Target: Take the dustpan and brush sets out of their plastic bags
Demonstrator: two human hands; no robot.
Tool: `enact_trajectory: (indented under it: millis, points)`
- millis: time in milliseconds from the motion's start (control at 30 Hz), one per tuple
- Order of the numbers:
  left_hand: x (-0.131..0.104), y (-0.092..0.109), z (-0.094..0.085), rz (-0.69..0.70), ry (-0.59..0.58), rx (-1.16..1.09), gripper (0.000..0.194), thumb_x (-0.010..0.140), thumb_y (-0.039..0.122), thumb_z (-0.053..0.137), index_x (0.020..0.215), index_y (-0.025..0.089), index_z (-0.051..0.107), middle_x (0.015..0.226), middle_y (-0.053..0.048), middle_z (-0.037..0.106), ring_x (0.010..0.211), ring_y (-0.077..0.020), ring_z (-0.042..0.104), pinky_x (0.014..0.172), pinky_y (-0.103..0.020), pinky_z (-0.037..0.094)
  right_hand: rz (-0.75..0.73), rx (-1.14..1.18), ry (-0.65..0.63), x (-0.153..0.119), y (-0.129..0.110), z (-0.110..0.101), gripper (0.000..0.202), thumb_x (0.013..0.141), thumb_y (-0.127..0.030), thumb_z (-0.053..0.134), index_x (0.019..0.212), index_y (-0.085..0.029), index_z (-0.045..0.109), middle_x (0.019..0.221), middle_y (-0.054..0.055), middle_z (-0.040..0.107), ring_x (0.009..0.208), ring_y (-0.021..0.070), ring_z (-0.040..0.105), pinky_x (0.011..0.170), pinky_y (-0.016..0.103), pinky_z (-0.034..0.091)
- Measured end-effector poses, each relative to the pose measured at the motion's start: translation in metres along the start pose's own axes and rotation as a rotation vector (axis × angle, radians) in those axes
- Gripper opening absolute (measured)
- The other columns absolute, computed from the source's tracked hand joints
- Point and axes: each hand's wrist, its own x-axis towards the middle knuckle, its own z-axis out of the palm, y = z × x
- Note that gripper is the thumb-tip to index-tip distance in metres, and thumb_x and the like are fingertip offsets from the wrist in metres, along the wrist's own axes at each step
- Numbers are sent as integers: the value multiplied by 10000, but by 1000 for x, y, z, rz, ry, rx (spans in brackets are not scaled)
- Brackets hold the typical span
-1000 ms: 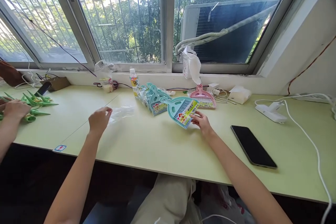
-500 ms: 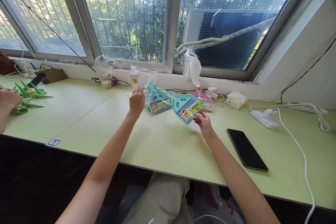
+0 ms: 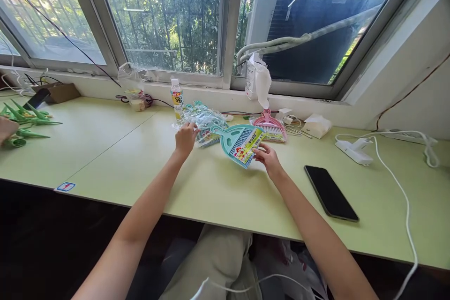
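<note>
A teal toy dustpan-and-brush set [image 3: 236, 143] with a bright printed label is tilted above the table. My right hand [image 3: 267, 158] pinches it by the lower right edge at the label, and its handle points left. My left hand [image 3: 185, 139] has its fingers drawn together beside crumpled clear plastic [image 3: 204, 115]; whether they grip it I cannot make out. Under and behind that plastic lie several more teal dustpan sets [image 3: 208, 137], partly hidden. A pink dustpan set [image 3: 269, 124] rests farther back on the right.
Behind my left hand stands a drink bottle [image 3: 177, 98]. A phone [image 3: 331, 192] lies at the right, near a white power strip [image 3: 354, 151] and its cable. At far left, another person's hand [image 3: 7, 129] is by green cone-shaped pieces [image 3: 30, 119]. A tissue pack [image 3: 258, 79] sits by the window.
The clear plastic near my left hand has sunk onto the teal sets, and the bottle shows more fully. My right hand has shifted the dustpan set slightly left. The view has tipped down a little.
</note>
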Motion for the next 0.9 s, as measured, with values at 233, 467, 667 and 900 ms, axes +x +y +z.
enact_trajectory:
  millis: [233, 467, 667, 900]
  points:
    - [-12, 17, -3, 104, 4, 3, 269, 956, 334, 493, 1186, 218, 568, 1068, -89, 638, 1003, -230, 612, 691, -284, 441, -2, -14, 26, 1, 1, -2, 460, 527, -367, 843, 900, -210, 624, 703, -2, 718, 568, 140, 656, 543, 247, 495]
    - [-21, 27, 5, 173, -30, -11, 294, 997, 335, 374, 1138, 191, 587, 1028, -90, 640, 858, -197, 635, 615, -271, 401, -42, -69, -133, -9, -9, 8, 464, 543, -406, 843, 899, -205, 622, 771, 25, 744, 573, 136, 640, 557, 259, 463]
    - [-25, 33, 5, 238, -19, -18, 283, 992, 307, 360, 995, 201, 622, 949, -79, 651, 849, -193, 626, 625, -269, 401, -33, -51, -102, -12, -2, 17, 497, 512, -436, 852, 891, -209, 623, 745, 24, 742, 557, 138, 629, 560, 270, 473]
    - [-35, 47, 8, 325, 58, -79, 264, 979, 302, 387, 1028, 223, 634, 1013, -85, 651, 986, -207, 595, 698, -276, 452, -53, -7, -49, -12, 2, 21, 483, 512, -443, 847, 856, -220, 592, 763, 20, 738, 595, 161, 663, 582, 278, 476]
